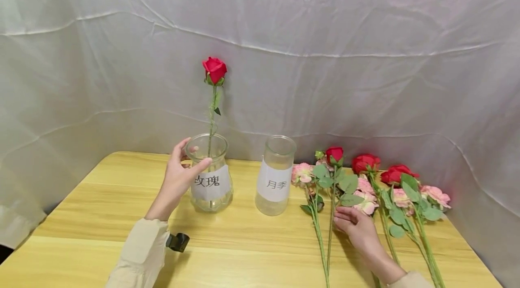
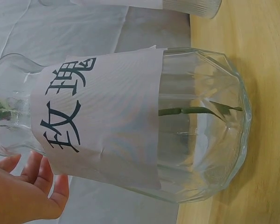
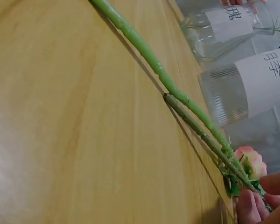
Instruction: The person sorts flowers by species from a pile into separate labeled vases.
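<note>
- Grip, left: your left hand [image 1: 178,175] grasps the round-bellied vase [image 1: 203,204] at its neck. Your fingers are spread to the width of the glass, with the thumb across the front and the other fingers around the left and far side.
- Grip, right: your right hand [image 1: 360,234] pinches a thin stem [image 3: 200,133] between thumb and fingers, with the opening reduced to the stem's thickness.
- Held stem: it carries 1 red rose [image 1: 335,154], placed among leaves at the right part of the table [image 1: 231,252]. Its cut end lies against a thicker green stem [image 3: 142,45].
- Round-bellied vase: it stands upright on the table and contains 1 upright rose [image 1: 214,70]. The bloom is well above the rim; the stem end shows near the base. The front label [image 2: 102,116] reads 玫瑰.
- Straight vase [image 1: 271,207]: it stands upright between your hands, apart from both, and is labelled 月季.
- Remaining flowers: 2 larger red blooms [image 1: 365,163] lie beyond your right hand. Pink blooms [image 1: 302,173] lie on both sides of the held rose.
- Background: grey cloth [image 1: 276,89] hangs behind the table.
</note>
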A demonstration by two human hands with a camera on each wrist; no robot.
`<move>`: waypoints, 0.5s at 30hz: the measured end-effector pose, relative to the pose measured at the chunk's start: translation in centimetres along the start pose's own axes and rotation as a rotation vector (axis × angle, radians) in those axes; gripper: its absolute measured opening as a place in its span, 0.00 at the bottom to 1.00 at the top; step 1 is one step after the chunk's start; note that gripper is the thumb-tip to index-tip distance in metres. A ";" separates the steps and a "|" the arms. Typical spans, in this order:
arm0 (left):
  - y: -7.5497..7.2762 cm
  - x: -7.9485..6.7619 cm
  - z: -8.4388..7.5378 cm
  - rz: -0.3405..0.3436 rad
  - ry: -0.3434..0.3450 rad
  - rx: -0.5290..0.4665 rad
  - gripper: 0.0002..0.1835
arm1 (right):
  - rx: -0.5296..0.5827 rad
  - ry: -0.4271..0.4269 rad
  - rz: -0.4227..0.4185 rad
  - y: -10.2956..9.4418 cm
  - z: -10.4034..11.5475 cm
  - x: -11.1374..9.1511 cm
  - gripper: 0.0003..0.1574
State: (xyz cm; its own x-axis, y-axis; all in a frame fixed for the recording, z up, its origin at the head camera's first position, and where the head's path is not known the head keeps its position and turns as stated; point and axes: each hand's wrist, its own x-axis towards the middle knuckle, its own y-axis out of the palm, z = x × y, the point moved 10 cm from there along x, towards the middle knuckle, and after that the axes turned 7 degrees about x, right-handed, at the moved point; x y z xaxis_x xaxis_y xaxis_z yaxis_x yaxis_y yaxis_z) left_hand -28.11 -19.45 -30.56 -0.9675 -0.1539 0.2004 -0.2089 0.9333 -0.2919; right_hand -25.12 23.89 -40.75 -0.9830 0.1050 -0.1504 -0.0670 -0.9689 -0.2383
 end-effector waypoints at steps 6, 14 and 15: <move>0.0 0.0 -0.1 -0.001 0.003 -0.005 0.46 | -0.005 0.045 0.040 0.2 -0.7 0.8 0.25; 0.1 0.0 0.0 0.000 0.000 0.000 0.46 | 0.095 0.117 0.136 1.0 -1.4 1.3 0.26; 0.1 0.0 0.0 -0.002 -0.001 0.000 0.46 | 0.097 0.121 0.138 1.0 -1.5 1.3 0.25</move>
State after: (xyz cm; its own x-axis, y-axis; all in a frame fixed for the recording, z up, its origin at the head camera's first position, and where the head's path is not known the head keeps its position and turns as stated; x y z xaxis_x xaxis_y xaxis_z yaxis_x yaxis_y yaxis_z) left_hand -28.08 -19.37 -30.60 -0.9674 -0.1557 0.1999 -0.2104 0.9332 -0.2913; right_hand -26.23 23.34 -42.60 -0.9569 -0.0095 -0.2903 0.0446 -0.9924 -0.1148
